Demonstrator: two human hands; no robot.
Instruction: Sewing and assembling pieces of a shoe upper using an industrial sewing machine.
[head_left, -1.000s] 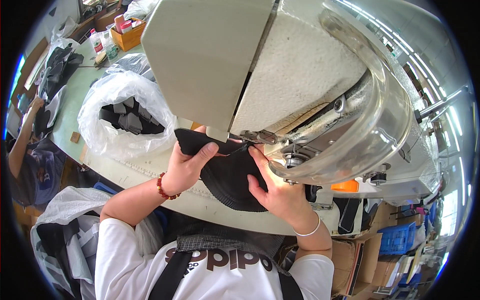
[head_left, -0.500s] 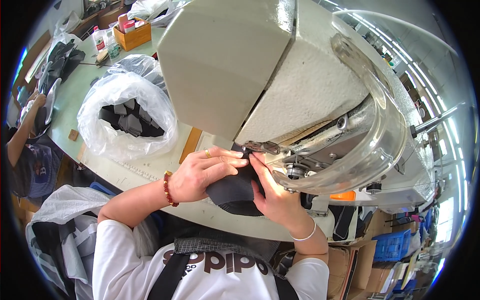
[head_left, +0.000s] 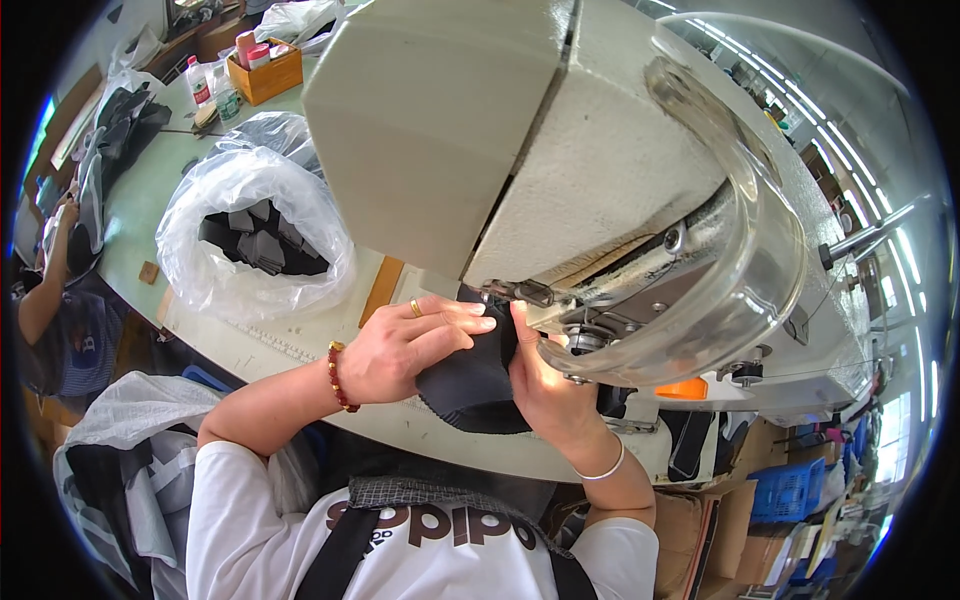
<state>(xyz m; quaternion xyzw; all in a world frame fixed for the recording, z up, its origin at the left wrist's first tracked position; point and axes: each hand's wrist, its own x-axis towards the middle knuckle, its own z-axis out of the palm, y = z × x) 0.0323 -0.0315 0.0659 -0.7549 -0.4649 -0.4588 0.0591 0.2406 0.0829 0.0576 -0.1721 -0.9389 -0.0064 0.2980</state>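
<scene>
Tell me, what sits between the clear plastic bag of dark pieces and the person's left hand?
In the head view, a flat brown wooden strip lies on the pale table between the plastic bag and the left hand.

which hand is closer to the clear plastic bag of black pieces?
Left. The left hand lies flat on the black fabric piece, just right of the clear plastic bag. The right hand holds the fabric's far side, under the sewing machine, farther from the bag.

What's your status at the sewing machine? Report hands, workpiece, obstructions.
Left hand flat on black fabric piece. Right hand pinching its edge under the machine head. Clear guard curves close over the right hand.
</scene>
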